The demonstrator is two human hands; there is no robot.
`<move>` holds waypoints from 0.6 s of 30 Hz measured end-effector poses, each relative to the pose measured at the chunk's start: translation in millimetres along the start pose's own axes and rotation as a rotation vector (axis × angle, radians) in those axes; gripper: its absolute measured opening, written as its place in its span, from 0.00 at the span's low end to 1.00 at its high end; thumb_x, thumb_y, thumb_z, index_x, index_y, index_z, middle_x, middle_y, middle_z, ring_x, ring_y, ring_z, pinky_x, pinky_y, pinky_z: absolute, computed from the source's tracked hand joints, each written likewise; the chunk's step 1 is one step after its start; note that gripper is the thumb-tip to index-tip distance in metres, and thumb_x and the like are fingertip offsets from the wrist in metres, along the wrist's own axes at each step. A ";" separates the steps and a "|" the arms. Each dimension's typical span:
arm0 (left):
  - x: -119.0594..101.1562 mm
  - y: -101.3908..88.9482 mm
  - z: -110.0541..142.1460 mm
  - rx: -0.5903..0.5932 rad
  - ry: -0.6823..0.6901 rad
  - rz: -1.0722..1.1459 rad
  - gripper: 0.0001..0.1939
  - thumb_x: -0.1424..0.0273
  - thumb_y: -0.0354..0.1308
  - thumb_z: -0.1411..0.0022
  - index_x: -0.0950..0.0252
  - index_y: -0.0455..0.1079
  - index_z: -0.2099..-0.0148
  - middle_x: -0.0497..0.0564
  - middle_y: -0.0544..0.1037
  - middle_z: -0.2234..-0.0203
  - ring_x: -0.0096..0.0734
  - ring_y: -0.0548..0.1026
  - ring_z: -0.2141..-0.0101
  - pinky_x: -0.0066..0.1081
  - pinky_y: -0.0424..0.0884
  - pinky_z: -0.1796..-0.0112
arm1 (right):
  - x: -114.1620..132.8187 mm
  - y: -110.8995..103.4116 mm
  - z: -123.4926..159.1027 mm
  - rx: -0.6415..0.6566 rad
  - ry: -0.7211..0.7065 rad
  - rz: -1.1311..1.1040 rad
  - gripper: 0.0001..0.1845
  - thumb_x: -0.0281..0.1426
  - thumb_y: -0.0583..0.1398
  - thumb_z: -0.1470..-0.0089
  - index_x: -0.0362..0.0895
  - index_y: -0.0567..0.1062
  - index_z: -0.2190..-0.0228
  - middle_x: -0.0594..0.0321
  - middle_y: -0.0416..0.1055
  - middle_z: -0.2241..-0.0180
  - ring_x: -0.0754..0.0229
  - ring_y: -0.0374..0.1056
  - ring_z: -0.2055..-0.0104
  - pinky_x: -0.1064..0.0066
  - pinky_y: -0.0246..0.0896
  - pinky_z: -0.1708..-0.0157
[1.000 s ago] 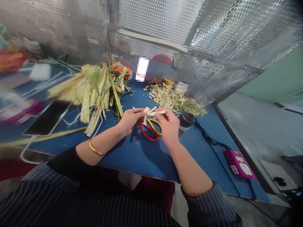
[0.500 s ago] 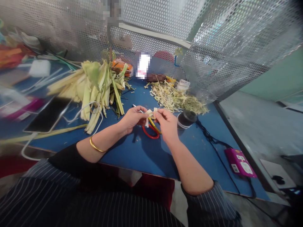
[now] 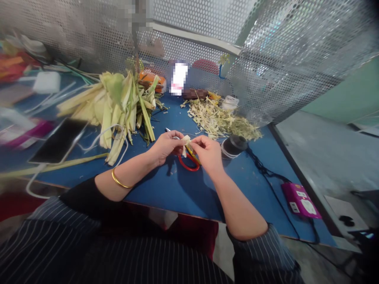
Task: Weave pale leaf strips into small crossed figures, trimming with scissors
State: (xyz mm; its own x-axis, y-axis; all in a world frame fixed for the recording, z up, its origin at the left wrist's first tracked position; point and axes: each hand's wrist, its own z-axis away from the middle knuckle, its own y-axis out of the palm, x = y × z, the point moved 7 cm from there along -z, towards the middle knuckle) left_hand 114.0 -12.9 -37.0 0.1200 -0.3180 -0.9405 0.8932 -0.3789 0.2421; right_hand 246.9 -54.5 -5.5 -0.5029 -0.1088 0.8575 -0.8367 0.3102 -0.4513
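My left hand (image 3: 166, 148) is closed in a pinch on a small folded piece of pale corn husk (image 3: 186, 139), whose ends hang below the fingertips. Against the right side of that piece, my right hand (image 3: 208, 153) pinches too, thumb and forefinger together at the husk's edge. Whatever lies between those right fingertips is mostly hidden. Under both hands, scissors (image 3: 188, 167) with red and yellow handles lie on the blue table (image 3: 177, 189). A dark cone spool (image 3: 233, 146) wound with white thread stands just right of my right hand.
A large bundle of corn husks (image 3: 111, 106) lies to the left, near a phone (image 3: 59, 141) with a white cable. Husk scraps (image 3: 210, 116) are heaped beyond my hands. A pink box (image 3: 301, 200) and black cords sit at right. Perforated mesh (image 3: 195, 43) borders the back.
My right fingertips have moved left against the husk piece in my left hand. The pale bit that stood up from my right fingers no longer shows separately.
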 end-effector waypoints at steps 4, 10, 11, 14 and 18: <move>-5.1 2.3 1.4 0.026 0.082 -0.077 0.08 0.74 0.63 0.47 0.64 0.65 0.68 0.44 0.70 0.84 0.21 0.68 0.83 0.25 0.64 0.78 | -3.9 1.2 -1.0 0.012 0.024 -0.001 0.06 0.34 0.61 0.52 0.44 0.74 0.77 0.67 0.69 0.82 0.64 0.63 0.79 0.70 0.57 0.75; -7.6 5.1 3.4 0.066 0.115 -0.170 0.08 0.75 0.63 0.49 0.65 0.66 0.68 0.44 0.70 0.84 0.22 0.68 0.84 0.26 0.64 0.78 | -3.1 -0.2 -0.9 0.013 0.041 -0.045 0.10 0.35 0.64 0.54 0.45 0.71 0.69 0.68 0.71 0.79 0.63 0.67 0.78 0.69 0.61 0.72; -7.8 5.3 3.7 0.070 0.115 -0.177 0.08 0.77 0.63 0.50 0.64 0.66 0.68 0.44 0.70 0.84 0.22 0.68 0.84 0.26 0.63 0.78 | -2.3 -0.3 -1.2 0.020 0.037 -0.062 0.12 0.36 0.64 0.54 0.45 0.70 0.67 0.68 0.71 0.79 0.63 0.67 0.78 0.68 0.61 0.72; -9.3 5.9 4.0 0.080 0.137 -0.204 0.11 0.80 0.61 0.52 0.64 0.66 0.65 0.43 0.71 0.85 0.22 0.68 0.85 0.25 0.62 0.78 | -1.6 0.8 -2.7 0.063 0.029 -0.071 0.13 0.36 0.64 0.54 0.45 0.72 0.65 0.68 0.70 0.79 0.62 0.67 0.78 0.68 0.61 0.72; -8.4 7.2 3.6 0.111 0.140 -0.258 0.15 0.81 0.60 0.55 0.65 0.68 0.61 0.44 0.72 0.85 0.23 0.69 0.84 0.25 0.64 0.78 | -6.0 3.9 -4.0 0.129 0.043 -0.054 0.11 0.39 0.60 0.50 0.44 0.76 0.72 0.67 0.69 0.80 0.64 0.63 0.79 0.70 0.57 0.75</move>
State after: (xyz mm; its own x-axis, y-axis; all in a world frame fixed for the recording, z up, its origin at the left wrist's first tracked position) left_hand 117.9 -16.1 -26.5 -0.0396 -0.0795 -0.9960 0.8503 -0.5263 0.0082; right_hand 247.5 -48.9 -11.4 -0.4486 -0.0810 0.8900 -0.8848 0.1810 -0.4295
